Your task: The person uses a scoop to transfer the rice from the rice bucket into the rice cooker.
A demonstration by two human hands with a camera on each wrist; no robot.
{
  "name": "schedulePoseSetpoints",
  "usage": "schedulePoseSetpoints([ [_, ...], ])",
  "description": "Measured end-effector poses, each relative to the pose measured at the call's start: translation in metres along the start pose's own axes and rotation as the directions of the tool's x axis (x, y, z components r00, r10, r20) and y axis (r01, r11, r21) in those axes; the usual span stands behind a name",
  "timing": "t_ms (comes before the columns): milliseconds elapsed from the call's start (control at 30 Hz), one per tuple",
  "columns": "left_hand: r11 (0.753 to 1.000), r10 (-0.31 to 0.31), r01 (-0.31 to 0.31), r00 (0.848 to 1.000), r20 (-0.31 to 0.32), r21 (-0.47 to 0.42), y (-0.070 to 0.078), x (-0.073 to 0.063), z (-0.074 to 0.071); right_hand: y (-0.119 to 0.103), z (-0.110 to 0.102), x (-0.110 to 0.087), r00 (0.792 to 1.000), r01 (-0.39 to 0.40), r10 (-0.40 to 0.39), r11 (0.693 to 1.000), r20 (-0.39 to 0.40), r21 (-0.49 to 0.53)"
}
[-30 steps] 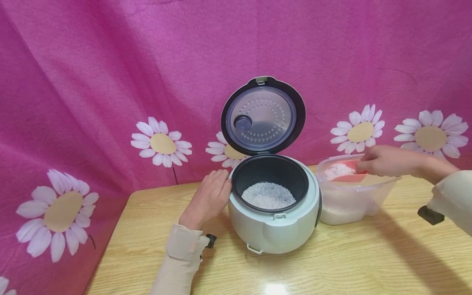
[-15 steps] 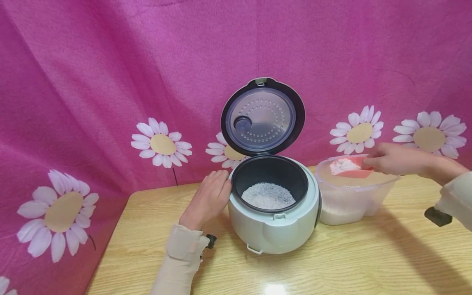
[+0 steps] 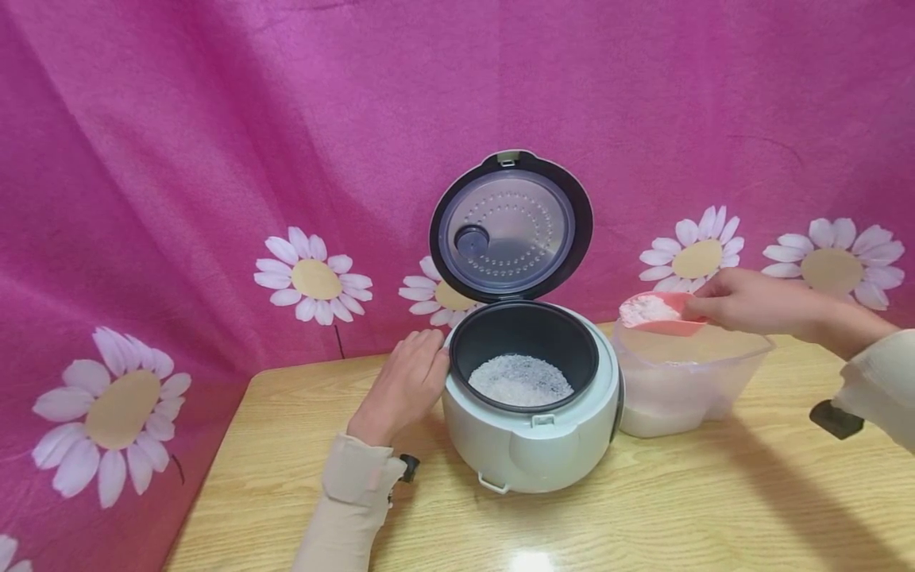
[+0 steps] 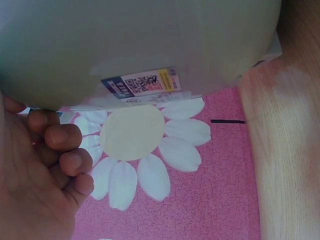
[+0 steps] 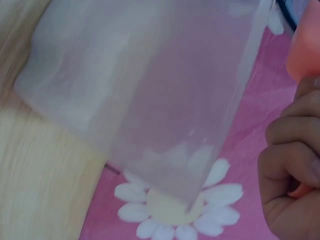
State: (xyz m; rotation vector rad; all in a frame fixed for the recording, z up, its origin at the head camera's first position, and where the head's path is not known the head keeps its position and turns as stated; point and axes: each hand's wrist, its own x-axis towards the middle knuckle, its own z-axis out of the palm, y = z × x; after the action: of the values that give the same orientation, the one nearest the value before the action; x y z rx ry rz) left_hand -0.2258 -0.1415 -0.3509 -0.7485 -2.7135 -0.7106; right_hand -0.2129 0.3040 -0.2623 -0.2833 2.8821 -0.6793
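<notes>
A rice cooker (image 3: 543, 453) stands on the table with its lid (image 3: 525, 238) raised. White rice (image 3: 520, 383) covers the bottom of its dark inner pot (image 3: 565, 338). My left hand (image 3: 406, 383) rests against the cooker's left rim; the left wrist view shows its fingers (image 4: 67, 137) loosely bent beside the cooker's body. With my right hand (image 3: 758, 303) I grip a pink-orange scoop (image 3: 668, 326) by its handle. White rice is heaped in the scoop, which is held level over a translucent plastic container (image 3: 722, 373) right of the cooker.
More rice (image 3: 658, 421) lies low inside the container. The wooden table (image 3: 286, 469) extends in front and to the left. A pink cloth (image 3: 322, 159) printed with white daisies hangs behind it and along the left side.
The right hand shifted slightly right with the filled scoop, then moved up and back left, lifting the scoop above the container's rim. The left hand and cooker have stayed in place.
</notes>
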Motion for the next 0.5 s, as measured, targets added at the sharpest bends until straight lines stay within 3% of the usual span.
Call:
schedulePoseSetpoints([
  [267,1.000,-0.014,0.014,1.000,0.013,-0.008,0.000,0.000,0.000,-0.038,0.005,0.001,0.999,0.050,-0.049,0.997,-0.004,0.066],
  [500,1.000,-0.015,0.015,1.000,0.017,-0.014,0.001,0.000,-0.001,-0.060,0.008,0.003,0.998,0.065,-0.065,0.997,-0.026,0.031],
])
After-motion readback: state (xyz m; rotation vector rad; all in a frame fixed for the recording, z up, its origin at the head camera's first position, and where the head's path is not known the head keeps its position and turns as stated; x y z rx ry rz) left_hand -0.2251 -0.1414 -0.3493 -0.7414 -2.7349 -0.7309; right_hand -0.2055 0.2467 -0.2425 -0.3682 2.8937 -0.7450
